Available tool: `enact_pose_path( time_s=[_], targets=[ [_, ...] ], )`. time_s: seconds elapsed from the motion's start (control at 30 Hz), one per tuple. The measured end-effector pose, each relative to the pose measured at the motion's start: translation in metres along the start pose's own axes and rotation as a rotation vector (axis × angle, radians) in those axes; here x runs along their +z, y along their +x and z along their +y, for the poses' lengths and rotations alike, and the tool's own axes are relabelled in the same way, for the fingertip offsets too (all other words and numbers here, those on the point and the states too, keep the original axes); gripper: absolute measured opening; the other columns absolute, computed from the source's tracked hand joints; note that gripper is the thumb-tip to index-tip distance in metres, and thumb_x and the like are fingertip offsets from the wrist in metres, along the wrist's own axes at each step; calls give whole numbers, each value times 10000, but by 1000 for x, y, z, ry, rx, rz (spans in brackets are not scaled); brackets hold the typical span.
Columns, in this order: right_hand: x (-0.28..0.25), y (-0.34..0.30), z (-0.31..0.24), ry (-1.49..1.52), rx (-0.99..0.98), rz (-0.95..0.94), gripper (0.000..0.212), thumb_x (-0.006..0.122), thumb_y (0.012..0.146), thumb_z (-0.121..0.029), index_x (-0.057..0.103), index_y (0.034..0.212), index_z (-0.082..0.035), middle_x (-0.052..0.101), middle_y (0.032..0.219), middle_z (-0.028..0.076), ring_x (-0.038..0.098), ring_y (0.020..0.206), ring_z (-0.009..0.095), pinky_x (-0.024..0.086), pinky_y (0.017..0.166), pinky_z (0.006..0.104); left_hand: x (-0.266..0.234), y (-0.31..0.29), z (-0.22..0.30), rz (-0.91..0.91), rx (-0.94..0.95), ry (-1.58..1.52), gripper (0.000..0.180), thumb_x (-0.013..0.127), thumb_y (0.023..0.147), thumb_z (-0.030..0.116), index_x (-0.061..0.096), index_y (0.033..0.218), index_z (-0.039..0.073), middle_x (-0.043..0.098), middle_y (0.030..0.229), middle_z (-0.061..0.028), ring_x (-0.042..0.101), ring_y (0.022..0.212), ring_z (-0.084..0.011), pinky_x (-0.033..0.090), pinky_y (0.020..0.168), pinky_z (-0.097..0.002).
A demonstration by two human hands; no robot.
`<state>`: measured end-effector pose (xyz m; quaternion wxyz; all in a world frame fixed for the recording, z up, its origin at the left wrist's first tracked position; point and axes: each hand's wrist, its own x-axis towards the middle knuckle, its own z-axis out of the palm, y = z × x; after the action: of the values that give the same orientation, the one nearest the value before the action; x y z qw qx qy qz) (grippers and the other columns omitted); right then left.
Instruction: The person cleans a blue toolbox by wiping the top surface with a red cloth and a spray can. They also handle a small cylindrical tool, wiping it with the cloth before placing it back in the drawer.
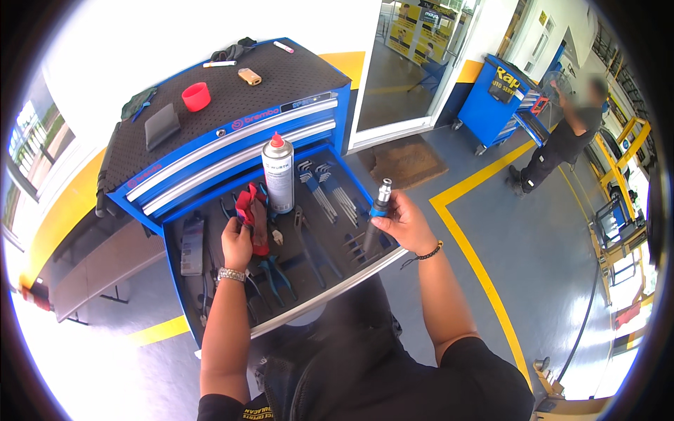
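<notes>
My left hand (pixel 236 244) is closed on a red cloth (pixel 258 228), over the open tool drawer (pixel 330 291). My right hand (pixel 411 223) grips a slim tool with a black handle, blue collar and chrome tip (pixel 380 208), held upright above the drawer's right side; its exact kind I cannot tell. Between the hands, a white spray can with a red cap (pixel 279 179) stands in the drawer. Around it lie a set of hex keys (pixel 338 200), blue-handled pliers (pixel 281 281), long-handled grey pliers (pixel 309 245) and a grey flat case (pixel 192 245).
The blue tool cabinet (pixel 232 165) carries a red ring-shaped cup (pixel 196 97), a dark wallet-like pouch (pixel 163 126) and markers on its top. Beyond a doormat (pixel 401 161), another person (pixel 572 133) stands beside a second blue tool cart (pixel 491 105). A bench (pixel 105 270) stands left.
</notes>
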<state>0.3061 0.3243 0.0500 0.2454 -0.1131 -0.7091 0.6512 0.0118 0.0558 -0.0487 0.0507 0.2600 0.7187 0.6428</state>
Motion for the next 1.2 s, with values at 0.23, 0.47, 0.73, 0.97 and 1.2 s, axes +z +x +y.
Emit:
enact_pose_path(
  time_s=[0.23,0.47,0.73,0.97,1.2],
  targets=[
    [7,-7,-4,647,320,213,189,676,905,-145,530,1019,-110,588,885,69,564,707,175,468,629,359,2,4,-10,6,4,3,69,604,951,40,606,906,-13,628,744,-32,546,668,-78,442,597,-279],
    [5,-16,-6,494,231,275,130,677,883,-119,557,906,-74,571,717,60,558,610,185,471,573,345,1,3,-10,-7,-3,20,62,594,948,31,605,906,-14,623,741,-27,534,663,-73,434,591,-279],
    [1,-7,-3,775,125,391,132,608,882,-197,502,838,-131,486,665,37,507,599,192,431,583,364,1,4,-10,3,12,-1,67,594,940,35,609,890,-7,636,746,-32,550,673,-76,450,612,-271],
    [-3,11,-8,426,184,345,134,685,870,-138,568,826,-91,563,683,45,556,586,175,458,573,341,2,2,-10,-14,-15,10,79,604,934,43,603,871,-7,628,731,-33,557,663,-87,457,614,-276],
    [-19,30,50,173,411,280,151,729,865,-128,603,846,-47,614,714,56,590,591,158,478,541,329,5,2,-7,7,10,113,105,630,907,58,601,844,-21,658,722,-117,619,667,-169,494,640,-351]
  ],
)
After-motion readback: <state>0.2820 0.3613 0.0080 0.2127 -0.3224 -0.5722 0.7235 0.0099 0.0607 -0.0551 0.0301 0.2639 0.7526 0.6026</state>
